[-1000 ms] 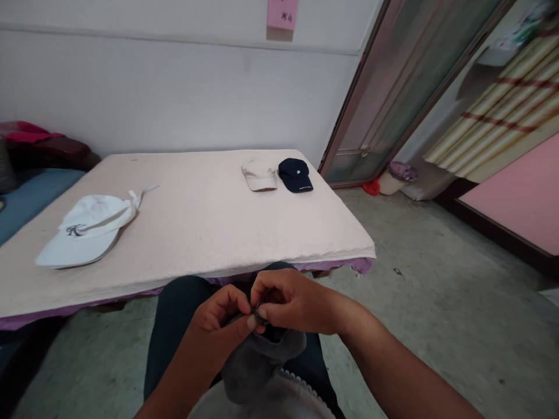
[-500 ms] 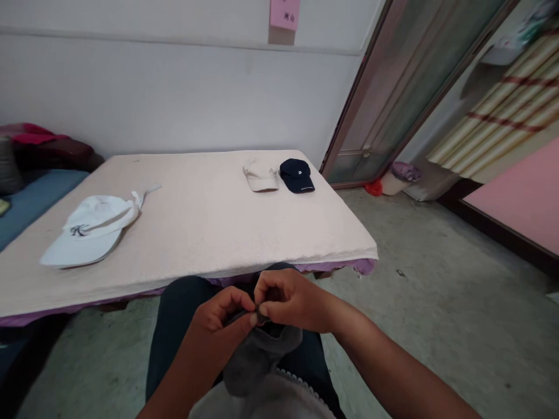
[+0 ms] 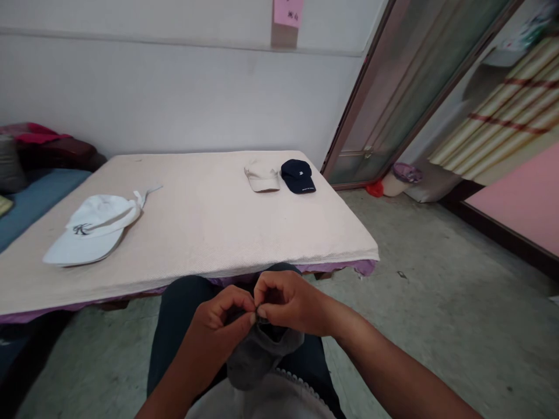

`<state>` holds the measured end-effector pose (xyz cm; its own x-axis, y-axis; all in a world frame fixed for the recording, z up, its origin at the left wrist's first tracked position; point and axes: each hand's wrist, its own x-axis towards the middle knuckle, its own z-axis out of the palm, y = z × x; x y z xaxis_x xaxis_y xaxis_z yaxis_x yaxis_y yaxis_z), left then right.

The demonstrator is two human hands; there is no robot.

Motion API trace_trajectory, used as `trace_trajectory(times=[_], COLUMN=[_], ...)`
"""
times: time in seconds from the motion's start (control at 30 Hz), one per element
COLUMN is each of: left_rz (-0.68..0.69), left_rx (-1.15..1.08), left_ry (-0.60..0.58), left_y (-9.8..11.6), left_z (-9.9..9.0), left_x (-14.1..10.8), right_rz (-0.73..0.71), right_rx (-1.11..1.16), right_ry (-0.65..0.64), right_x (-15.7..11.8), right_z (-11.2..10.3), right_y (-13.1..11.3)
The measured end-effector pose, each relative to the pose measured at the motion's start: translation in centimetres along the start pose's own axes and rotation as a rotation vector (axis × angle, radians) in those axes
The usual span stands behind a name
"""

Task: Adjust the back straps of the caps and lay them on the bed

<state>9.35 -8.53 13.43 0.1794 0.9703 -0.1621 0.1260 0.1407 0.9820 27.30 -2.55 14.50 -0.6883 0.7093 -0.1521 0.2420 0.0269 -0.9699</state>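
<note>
A grey cap hangs over my lap, its opening facing up and partly hidden by my fingers. My left hand pinches the edge of its band between thumb and forefinger. Right beside that, the fingertips of my right hand grip the same edge, so the two hands nearly touch. What exactly lies between the fingertips is too small to make out. Beyond my knees, a white cap with a dark emblem lies to the left. A beige cap and a navy cap sit side by side farther back.
The three other caps rest on a bed with a pale cover, whose front edge is just past my knees. Blue bedding is at the left. A glass-panelled door and a bin stand at the right, above grey floor.
Both hands stay at the cap's edge, with only a slight shift of the fingertips. The grey cap has moved a little; the caps on the bed have not been moved.
</note>
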Motion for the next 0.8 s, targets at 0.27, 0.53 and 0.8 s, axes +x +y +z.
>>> trace_trajectory(times=[0.27, 0.53, 0.8], left_rz=[-0.021, -0.012, -0.014], left_rx=[-0.191, -0.19, -0.196], left_ry=[-0.045, -0.061, -0.002], left_y=[-0.65, -0.79, -0.5], left_z=[0.26, 0.24, 0.69], left_x=[0.52, 0.42, 0.36], right_rz=[0.031, 0.048, 0.031], right_rx=[0.138, 0.196, 0.267], right_ry=[-0.026, -0.03, -0.028], right_x=[0.12, 0.1, 0.04], right_z=[0.13, 0.08, 0.53], right_y=[0.94, 0.82, 0.78])
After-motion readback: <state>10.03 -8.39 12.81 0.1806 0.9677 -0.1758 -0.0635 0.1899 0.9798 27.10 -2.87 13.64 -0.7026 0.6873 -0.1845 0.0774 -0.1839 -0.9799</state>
